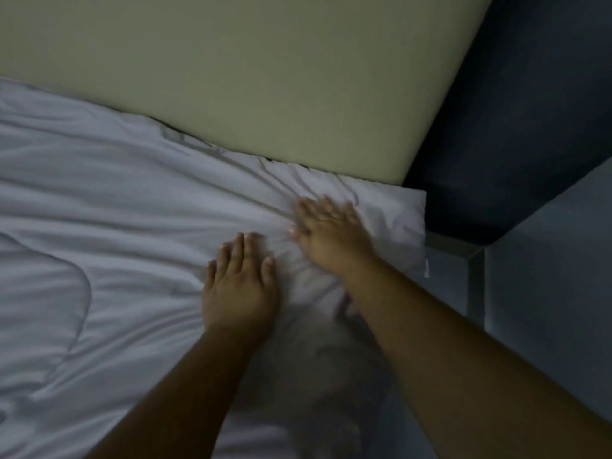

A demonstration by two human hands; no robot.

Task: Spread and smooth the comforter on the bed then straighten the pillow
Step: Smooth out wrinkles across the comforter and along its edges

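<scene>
Both hands (left hand (236, 286), right hand (326, 238)) flat on wrinkled white comforter (99, 226).

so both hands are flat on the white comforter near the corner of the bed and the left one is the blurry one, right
Not quite: the blurred hand is the right hand, not the left. The head view shows it smeared with motion nearer the corner of the bed, while the left hand looks sharp. Both lie flat, palms down, on the white comforter.
</scene>
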